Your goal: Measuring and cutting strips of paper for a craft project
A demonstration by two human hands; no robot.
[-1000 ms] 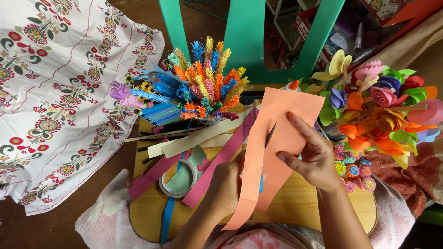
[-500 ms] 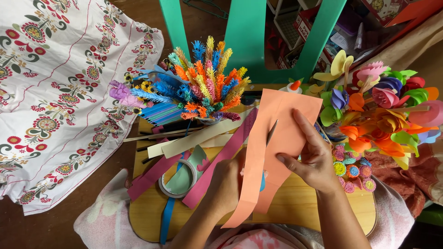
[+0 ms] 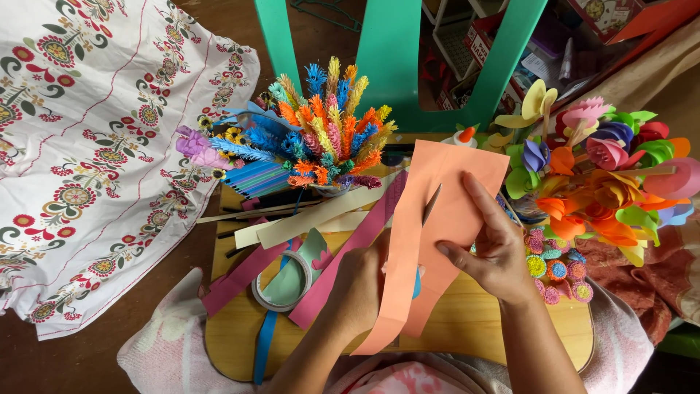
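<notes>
The right hand (image 3: 490, 252) pinches the orange paper (image 3: 445, 219), with the thumb under its edge and the fingers flat on top. The left hand (image 3: 362, 284) is closed around scissors (image 3: 425, 219). Only the thin blade tip and a bit of blue handle show; the blade points to 12 o'clock and sits in a cut in the paper. A long strip of the same paper hangs down toward 6 o'clock, over the board (image 3: 467, 328).

The paper is in the middle of the view, held up above the wooden board on the person's lap.

At 9 o'clock from the hands lies a roll of tape (image 3: 271, 286) with a green scrap inside it. Pink strips (image 3: 350, 248) run slanted beside it, one touching the left hand. Cream strips (image 3: 313, 217) lie at 10 o'clock, and a blue strip (image 3: 264, 343) hangs off the board at 7 o'clock.

At 11 o'clock stands a bunch of spiky paper stems (image 3: 328, 124) in many colours. At 2 o'clock is a bunch of paper flowers (image 3: 598, 168). Small round paper curls (image 3: 554, 273) sit just beside the right hand at 3 o'clock.

A white cloth (image 3: 95, 146) with red flowers lies far out at 9 o'clock. A green chair (image 3: 394, 58) stands at 12 o'clock.
</notes>
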